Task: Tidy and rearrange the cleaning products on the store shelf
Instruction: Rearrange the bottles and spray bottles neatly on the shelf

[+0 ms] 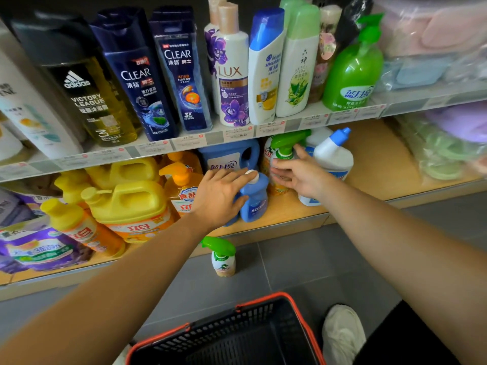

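Left hand (221, 196) wrapped round small blue bottle (255, 201) (white cap), upright near front edge of lower shelf (374, 164). Right hand (297, 172) spread, fingers apart, just beside green-trigger spray bottle (283, 151) standing further back; contact unclear. White bottle (333, 156) with blue cap right of it. Second spray bottle (223, 256) upright on floor (303, 262), beyond basket (303, 322).
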`<action>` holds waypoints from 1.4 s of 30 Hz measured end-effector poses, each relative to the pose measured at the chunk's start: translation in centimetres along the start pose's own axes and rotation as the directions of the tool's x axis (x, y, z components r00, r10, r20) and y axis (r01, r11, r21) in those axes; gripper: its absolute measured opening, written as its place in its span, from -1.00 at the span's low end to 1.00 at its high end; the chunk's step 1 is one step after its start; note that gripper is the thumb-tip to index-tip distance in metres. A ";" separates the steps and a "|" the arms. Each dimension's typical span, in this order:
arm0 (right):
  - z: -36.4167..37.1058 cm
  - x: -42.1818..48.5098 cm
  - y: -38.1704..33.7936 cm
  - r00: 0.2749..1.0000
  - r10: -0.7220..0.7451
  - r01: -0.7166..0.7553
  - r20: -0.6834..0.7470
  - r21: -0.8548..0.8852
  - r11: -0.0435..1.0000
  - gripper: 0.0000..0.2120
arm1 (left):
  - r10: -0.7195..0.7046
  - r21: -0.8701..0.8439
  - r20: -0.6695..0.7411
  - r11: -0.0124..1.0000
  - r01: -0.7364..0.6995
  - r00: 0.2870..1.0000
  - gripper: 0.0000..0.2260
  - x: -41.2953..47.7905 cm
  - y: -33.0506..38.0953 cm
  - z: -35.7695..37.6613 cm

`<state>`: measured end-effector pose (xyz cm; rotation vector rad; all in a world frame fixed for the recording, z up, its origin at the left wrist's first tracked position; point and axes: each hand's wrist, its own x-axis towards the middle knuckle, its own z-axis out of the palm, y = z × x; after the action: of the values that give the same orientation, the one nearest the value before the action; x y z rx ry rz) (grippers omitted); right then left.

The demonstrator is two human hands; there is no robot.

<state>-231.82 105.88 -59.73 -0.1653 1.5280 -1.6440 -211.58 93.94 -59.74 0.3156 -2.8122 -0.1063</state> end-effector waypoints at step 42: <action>5.2 -19.1 -4.5 0.847 -0.348 0.397 0.402 -0.044 0.917 -0.70 | -0.190 -0.761 0.367 0.502 0.411 0.911 -0.36 -11.7 6.1 -8.4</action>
<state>-218.98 113.84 -46.20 -0.8580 1.3422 -1.6790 -199.38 102.17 -54.58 0.5740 -2.4927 -1.6047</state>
